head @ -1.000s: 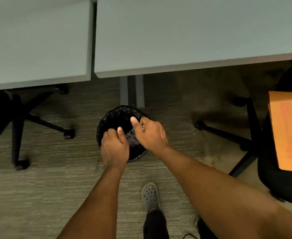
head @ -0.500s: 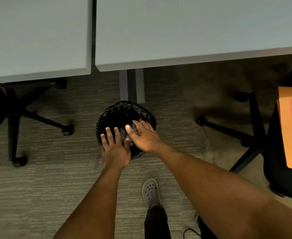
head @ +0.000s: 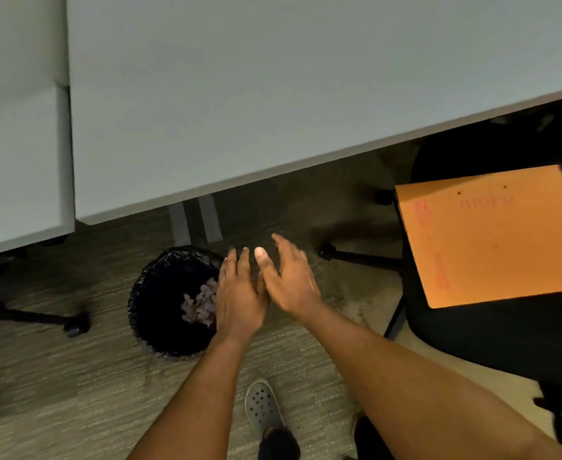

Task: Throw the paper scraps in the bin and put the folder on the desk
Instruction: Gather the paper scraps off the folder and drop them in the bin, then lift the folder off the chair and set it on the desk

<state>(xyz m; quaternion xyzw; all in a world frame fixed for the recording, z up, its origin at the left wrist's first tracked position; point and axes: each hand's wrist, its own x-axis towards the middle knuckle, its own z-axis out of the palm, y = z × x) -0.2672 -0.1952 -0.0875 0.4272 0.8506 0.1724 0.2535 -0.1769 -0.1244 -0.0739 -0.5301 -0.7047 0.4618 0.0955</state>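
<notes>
Both our grips are released and empty, left hand (head: 239, 297) and right hand (head: 291, 280); scraps (head: 200, 305) lie in the bin (head: 150, 293). Snatching the folder (head: 492, 237) at right could slide it off the chair (head: 472, 330).

There is a single view, worn on the person's head, looking steeply down and forward from standing height. Near the bottom edge it takes in a grey perforated clog (head: 262, 406) on the striped grey carpet (head: 73, 393). Far across the top runs the pale grey flat desk top (head: 239, 94). The wide lens bends straight edges.
</notes>
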